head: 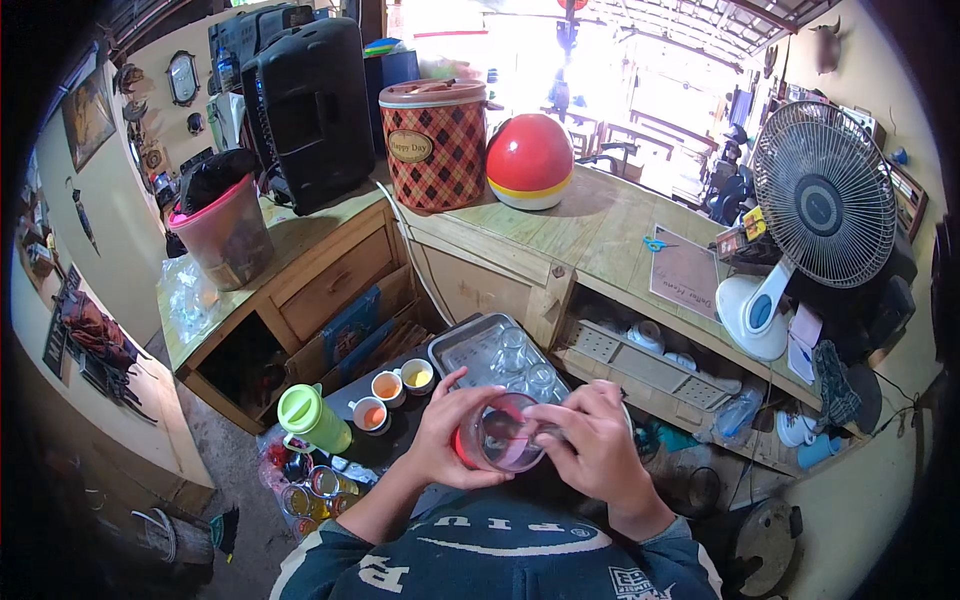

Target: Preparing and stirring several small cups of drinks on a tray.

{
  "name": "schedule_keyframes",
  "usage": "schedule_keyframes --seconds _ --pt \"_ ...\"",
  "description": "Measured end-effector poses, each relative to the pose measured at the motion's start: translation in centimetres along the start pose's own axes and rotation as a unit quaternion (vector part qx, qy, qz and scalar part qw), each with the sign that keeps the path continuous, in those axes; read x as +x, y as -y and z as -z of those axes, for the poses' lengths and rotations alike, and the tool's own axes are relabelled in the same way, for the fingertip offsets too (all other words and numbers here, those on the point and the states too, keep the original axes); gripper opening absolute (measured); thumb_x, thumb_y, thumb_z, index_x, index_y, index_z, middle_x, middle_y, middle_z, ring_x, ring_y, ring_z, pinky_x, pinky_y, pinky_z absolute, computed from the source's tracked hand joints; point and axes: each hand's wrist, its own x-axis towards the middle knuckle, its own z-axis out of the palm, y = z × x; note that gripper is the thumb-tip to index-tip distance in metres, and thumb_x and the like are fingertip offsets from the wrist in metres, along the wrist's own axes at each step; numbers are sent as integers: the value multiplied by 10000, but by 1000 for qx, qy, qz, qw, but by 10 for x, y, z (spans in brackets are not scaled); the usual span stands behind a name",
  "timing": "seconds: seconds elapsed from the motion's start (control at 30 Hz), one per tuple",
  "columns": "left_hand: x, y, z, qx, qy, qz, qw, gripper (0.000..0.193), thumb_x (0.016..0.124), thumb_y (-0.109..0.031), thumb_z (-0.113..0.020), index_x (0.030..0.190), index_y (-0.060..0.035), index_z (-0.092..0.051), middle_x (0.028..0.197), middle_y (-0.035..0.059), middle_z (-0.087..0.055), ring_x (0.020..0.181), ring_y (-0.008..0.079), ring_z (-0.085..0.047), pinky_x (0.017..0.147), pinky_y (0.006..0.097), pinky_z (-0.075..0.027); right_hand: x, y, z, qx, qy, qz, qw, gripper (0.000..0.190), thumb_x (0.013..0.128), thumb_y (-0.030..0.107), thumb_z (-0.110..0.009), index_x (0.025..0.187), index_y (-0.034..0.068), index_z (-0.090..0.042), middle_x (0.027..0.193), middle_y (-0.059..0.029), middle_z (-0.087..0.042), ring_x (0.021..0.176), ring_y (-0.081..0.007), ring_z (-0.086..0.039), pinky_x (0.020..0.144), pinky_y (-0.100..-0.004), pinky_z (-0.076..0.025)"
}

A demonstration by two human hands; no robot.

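Note:
My left hand (442, 439) wraps around a clear glass (495, 435), tilted so its mouth faces up toward me. Red and pink show in and behind the glass; whether this is cloth or liquid I cannot tell. At the right side of the rim, the bent fingers of my right hand (592, 439) pinch the glass. Just beyond my hands, a metal tray (457, 351) holds several clear glasses (517, 367). To the left stand three white cups with orange and yellow insides: a near cup (370, 415), a middle cup (387, 387) and a far cup (417, 375).
A green lidded pitcher (311, 420) stands left, above glass mugs (322, 484) with amber contents. A wooden counter (600, 217) carries a plaid drink cooler (433, 161), a red round container (530, 161), a fan (817, 199) and a black speaker (315, 112). Beneath it is a shelf (630, 367).

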Motion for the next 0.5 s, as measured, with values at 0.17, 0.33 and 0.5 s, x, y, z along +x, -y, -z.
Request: schedule_keyframes --seconds 0.17,0.33,0.5 --pt "-1 3 4 25 -48 -11 998 903 529 -487 -863 1275 -61 -586 1131 102 -684 1053 260 -668 1117 563 -277 -7 5 20 30 -83 -9 996 280 849 197 -714 1116 117 -690 823 65 -683 690 -165 -542 838 -385 -382" --pt "4 4 3 75 -37 -31 996 871 550 -486 -862 1276 -81 -602 1130 89 -687 1051 252 -669 1116 549 -266 -8 -2 8 56 17 -22 998 269 863 274 -706 1070 104 -694 828 43 -702 692 -174 -573 814 -374 -395" --pt "0 4 0 92 -43 -27 994 837 575 -471 -868 1283 -110 -604 1163 78 -678 1082 249 -656 1128 561 -239 -16 0 31 161 -43 -72 983 275 933 340 -637 912 77 -716 816 -11 -719 650 -196 -605 732 -356 -426"
